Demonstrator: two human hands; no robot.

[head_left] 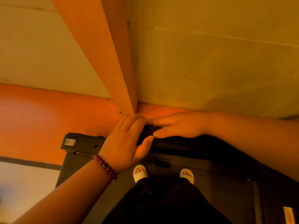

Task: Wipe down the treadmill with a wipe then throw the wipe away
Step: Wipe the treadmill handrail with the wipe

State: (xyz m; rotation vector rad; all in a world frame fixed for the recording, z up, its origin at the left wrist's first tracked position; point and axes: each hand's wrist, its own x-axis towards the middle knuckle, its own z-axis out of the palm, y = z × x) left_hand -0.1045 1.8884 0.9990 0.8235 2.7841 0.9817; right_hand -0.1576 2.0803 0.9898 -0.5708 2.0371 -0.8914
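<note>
The left hand (127, 143) gripped the treadmill handlebar (178, 143) mid-frame; the right hand (179, 125) lay straight-fingered on it. No wipe showed, so wiping and binning both seemed undone.

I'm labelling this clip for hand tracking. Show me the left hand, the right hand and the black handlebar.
left hand (124, 143): head view, back of the hand.
right hand (179, 125): head view, back of the hand.
black handlebar (174, 142): head view, dark side face just under the right thumb.
</note>
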